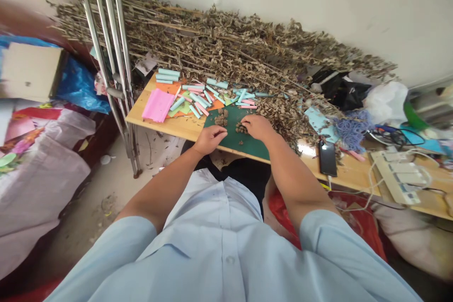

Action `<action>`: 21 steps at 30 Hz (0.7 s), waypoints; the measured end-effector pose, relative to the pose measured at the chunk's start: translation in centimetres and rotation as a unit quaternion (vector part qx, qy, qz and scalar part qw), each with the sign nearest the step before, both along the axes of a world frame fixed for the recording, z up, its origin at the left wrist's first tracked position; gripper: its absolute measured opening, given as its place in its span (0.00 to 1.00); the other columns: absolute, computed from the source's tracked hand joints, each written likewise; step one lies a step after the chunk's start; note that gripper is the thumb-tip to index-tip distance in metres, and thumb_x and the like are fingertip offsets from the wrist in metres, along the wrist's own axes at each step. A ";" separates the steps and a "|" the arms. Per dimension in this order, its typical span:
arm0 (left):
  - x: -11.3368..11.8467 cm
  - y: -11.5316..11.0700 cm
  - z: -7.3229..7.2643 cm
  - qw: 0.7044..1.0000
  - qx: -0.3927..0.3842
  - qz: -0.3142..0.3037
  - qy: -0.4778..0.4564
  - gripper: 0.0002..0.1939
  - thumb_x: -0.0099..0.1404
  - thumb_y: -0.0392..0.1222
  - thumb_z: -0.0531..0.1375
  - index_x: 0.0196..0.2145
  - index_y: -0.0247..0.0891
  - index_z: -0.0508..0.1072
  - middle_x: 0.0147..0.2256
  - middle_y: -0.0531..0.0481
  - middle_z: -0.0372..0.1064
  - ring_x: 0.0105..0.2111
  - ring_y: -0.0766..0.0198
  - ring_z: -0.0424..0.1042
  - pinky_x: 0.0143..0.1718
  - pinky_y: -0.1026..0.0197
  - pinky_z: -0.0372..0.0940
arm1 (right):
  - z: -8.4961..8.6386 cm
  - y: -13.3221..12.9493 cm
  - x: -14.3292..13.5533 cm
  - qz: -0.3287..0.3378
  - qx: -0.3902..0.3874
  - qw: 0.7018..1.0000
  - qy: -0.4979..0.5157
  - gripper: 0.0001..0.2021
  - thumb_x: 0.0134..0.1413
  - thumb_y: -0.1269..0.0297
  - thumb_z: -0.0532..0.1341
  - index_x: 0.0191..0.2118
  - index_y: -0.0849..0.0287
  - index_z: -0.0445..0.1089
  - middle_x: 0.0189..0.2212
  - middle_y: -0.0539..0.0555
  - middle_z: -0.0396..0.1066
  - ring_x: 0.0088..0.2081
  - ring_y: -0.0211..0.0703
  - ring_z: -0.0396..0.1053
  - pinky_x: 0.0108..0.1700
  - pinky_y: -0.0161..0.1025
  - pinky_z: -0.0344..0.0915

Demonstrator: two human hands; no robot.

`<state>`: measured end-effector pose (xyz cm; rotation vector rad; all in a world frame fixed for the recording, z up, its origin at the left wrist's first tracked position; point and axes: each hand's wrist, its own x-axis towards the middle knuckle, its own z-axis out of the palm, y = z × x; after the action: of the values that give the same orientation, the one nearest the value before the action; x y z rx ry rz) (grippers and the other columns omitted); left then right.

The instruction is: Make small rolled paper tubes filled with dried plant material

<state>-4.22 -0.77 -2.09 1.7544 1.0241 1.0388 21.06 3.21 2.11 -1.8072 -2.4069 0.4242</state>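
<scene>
My left hand [210, 139] is over the front edge of a green mat [231, 118], thumb and fingertips pinched together; anything between them is too small to make out. Just beyond it lies a heap of brown, crumbly clumps [221, 117]. My right hand [258, 126] reaches in from the right, its fingers closed at the edge of a small pile of round brown pellets [240, 129]. Whether a pellet is in those fingers is hidden. One loose brown bit [241, 142] rests on the mat nearer to me.
Blue and pink paper rolls [200, 99] and a pink paper stack [157, 104] are at the left. Dried leafy stalks [226, 37] line the wall. A phone [327, 158] and power strip [396, 177] lie right. Metal crutches [109, 42] stand at the table's left end.
</scene>
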 end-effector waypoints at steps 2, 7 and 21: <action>0.0 0.0 0.0 1.000 0.000 -0.001 0.001 0.11 0.68 0.46 0.62 0.40 0.38 0.80 0.37 0.47 0.78 0.38 0.60 0.76 0.43 0.58 0.71 | 0.2 0.0 0.0 0.001 -0.006 1.000 -0.004 0.12 0.64 0.66 0.59 0.46 0.52 0.80 0.48 0.54 0.79 0.49 0.51 0.74 0.53 0.44 0.67; 0.0 0.0 -0.1 1.000 -0.008 0.007 -0.002 0.12 0.67 0.47 0.62 0.40 0.38 0.80 0.37 0.47 0.78 0.37 0.61 0.76 0.41 0.58 0.71 | 0.7 -0.9 0.6 -0.041 0.030 0.998 0.032 0.13 0.64 0.66 0.58 0.48 0.52 0.78 0.47 0.55 0.79 0.47 0.52 0.75 0.51 0.45 0.68; 0.1 -0.3 0.3 1.000 -0.020 0.010 0.006 0.12 0.67 0.48 0.62 0.40 0.37 0.80 0.35 0.47 0.78 0.36 0.61 0.76 0.40 0.59 0.70 | -1.4 -9.8 -1.4 -0.040 0.023 0.992 0.120 0.12 0.63 0.58 0.63 0.48 0.54 0.78 0.45 0.57 0.77 0.48 0.50 0.74 0.53 0.44 0.68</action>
<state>-4.08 -1.09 -1.79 1.7239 1.0639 1.0149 19.61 -6.62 0.67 -1.7161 -2.1590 0.5384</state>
